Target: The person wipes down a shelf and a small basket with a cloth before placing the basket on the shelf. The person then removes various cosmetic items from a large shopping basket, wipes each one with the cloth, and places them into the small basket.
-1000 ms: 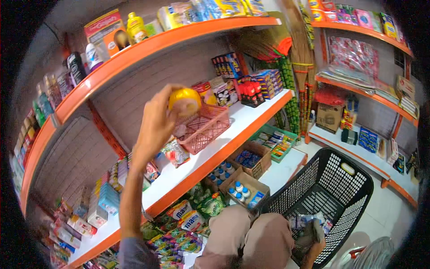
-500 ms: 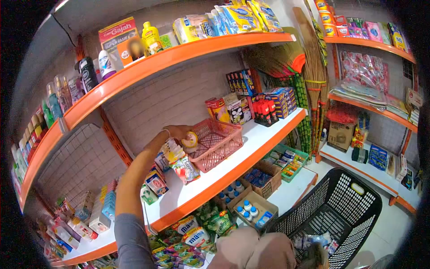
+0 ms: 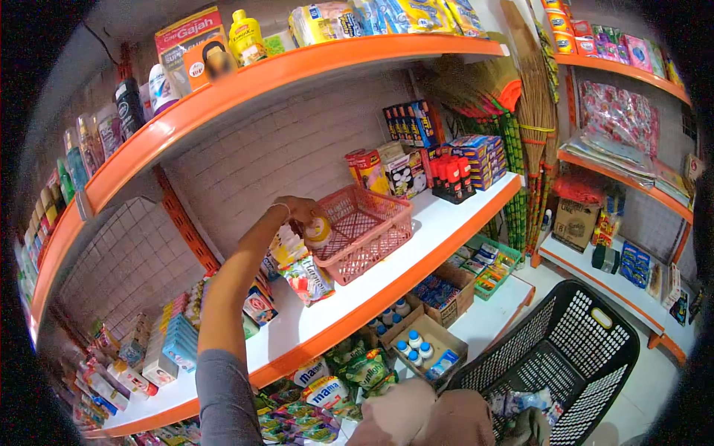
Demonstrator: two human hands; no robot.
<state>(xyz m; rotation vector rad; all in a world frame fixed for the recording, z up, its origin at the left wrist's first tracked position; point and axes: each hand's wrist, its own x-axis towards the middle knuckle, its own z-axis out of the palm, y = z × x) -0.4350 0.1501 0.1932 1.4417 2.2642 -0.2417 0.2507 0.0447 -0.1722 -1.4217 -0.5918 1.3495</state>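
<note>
My left hand (image 3: 296, 211) reaches over the middle shelf, its fingers closed round a round yellow item (image 3: 318, 230). That item is beside the left end of the pink plastic basket (image 3: 368, 249), whose visible inside holds nothing. Below the hand, a Harmony packet (image 3: 307, 281) leans with other packets near the basket's left corner. My right hand cannot be seen; a dark shape covers the lower edge of the black crate (image 3: 595, 357). Inside that crate lie some clear plastic packets (image 3: 524, 402).
The orange-edged upper shelf (image 3: 297, 67) holds bottles and packs above my arm. Right of the basket stand boxes and red-capped items (image 3: 451, 178). Brooms (image 3: 537, 111) lean in the corner. Lower down are a cardboard box with blue-capped bottles (image 3: 424, 346) and a green basket (image 3: 487, 264).
My left hand has lowered the yellow item from above the shelf to the pink basket's left end. My right hand, visible earlier at the crate, has gone from sight. The view has shifted.
</note>
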